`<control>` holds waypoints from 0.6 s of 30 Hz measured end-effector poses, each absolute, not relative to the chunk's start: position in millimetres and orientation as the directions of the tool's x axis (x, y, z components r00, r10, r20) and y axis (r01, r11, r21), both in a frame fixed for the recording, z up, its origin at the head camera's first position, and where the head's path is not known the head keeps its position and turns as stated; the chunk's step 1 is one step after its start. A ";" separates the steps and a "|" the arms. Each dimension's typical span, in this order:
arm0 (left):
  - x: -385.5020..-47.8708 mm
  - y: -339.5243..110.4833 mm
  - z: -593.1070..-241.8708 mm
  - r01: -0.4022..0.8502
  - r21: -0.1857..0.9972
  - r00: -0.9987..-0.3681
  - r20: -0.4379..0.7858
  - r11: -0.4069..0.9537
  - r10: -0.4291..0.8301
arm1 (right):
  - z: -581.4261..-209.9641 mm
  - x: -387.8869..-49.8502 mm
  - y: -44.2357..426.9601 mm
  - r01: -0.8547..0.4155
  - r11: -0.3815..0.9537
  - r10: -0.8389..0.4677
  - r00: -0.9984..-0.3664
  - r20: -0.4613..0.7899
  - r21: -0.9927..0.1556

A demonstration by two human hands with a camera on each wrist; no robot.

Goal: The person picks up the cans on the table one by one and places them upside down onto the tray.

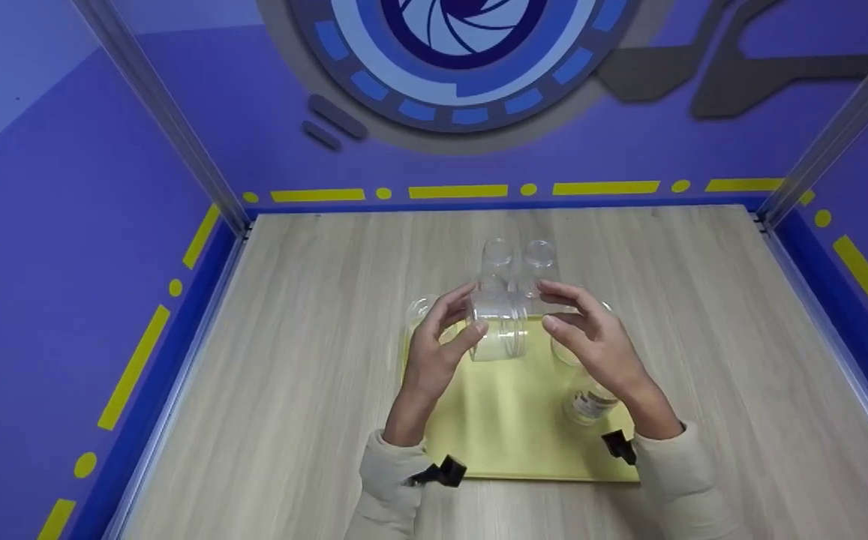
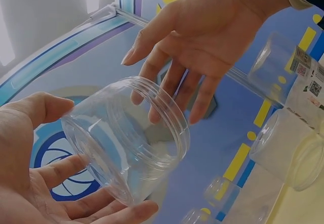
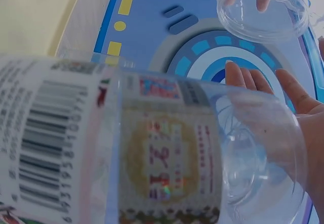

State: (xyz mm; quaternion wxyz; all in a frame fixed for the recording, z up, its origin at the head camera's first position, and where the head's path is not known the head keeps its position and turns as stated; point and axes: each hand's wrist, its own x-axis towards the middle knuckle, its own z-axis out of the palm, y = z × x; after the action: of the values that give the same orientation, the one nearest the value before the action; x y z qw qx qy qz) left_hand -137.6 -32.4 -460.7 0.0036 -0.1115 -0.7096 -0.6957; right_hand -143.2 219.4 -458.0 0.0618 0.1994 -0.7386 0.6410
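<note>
A clear plastic jar (image 1: 497, 337) lies on its side in the air over the tray, its threaded mouth facing right. My left hand (image 1: 434, 356) holds it by the base end, with the thumb on one side and the fingers beneath, as the left wrist view shows. Opposite the mouth, my right hand (image 1: 605, 346) has its fingers spread and apart from the jar (image 2: 126, 138). Below the right hand a labelled clear jar (image 1: 591, 405) stands on the yellow tray (image 1: 509, 442); its barcode label (image 3: 48, 138) fills much of the right wrist view.
Two clear jars (image 1: 541, 259) stand behind the tray on the wooden table (image 1: 313, 360). Another clear jar (image 1: 567, 354) is partly hidden by the right hand, and a clear rounded piece (image 1: 419, 306) shows at the tray's back left corner. Blue panels (image 1: 178, 45) wall the table.
</note>
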 end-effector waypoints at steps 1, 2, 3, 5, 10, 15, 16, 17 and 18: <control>-137.7 -33.4 -461.1 0.162 0.987 -0.976 0.158 0.009 0.149 | -457.5 -143.0 219.8 -0.371 0.098 -0.213 -0.914 0.345 -0.923; -137.7 -34.4 -461.4 0.161 0.987 -0.977 0.158 0.013 0.146 | -457.5 -143.1 220.4 -0.370 0.098 -0.213 -0.915 0.343 -0.924; -137.7 -35.6 -461.8 0.159 0.987 -0.978 0.155 0.018 0.140 | -457.2 -143.3 220.9 -0.371 0.098 -0.212 -0.914 0.345 -0.923; -137.6 -37.5 -462.2 0.156 0.987 -0.980 0.151 0.028 0.131 | -457.2 -143.9 222.5 -0.377 0.094 -0.212 -0.912 0.351 -0.922; -136.7 -42.6 -464.3 0.155 0.987 -0.982 0.149 0.050 0.120 | -458.5 -146.5 228.1 -0.415 0.114 -0.208 -0.899 0.387 -0.903; -136.0 -46.7 -465.3 0.151 0.987 -0.983 0.143 0.060 0.115 | -456.0 -148.0 232.4 -0.438 0.137 -0.202 -0.891 0.408 -0.889; -135.8 -47.1 -465.0 0.151 0.987 -0.983 0.143 0.062 0.114 | -455.1 -148.1 233.1 -0.439 0.139 -0.199 -0.891 0.409 -0.888; -135.7 -47.4 -464.9 0.152 0.986 -0.983 0.144 0.064 0.114 | -454.3 -148.2 233.8 -0.440 0.142 -0.197 -0.891 0.410 -0.887; -135.6 -47.7 -464.7 0.153 0.986 -0.983 0.145 0.067 0.114 | -453.5 -148.4 234.5 -0.440 0.146 -0.194 -0.891 0.411 -0.886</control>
State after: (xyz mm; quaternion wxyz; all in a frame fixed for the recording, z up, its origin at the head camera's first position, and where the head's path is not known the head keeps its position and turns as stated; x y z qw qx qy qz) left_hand -135.6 -47.7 -464.7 0.0144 -0.0913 -0.7304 -0.6768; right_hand -148.4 234.5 -453.5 0.0997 0.2111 -0.7505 0.6182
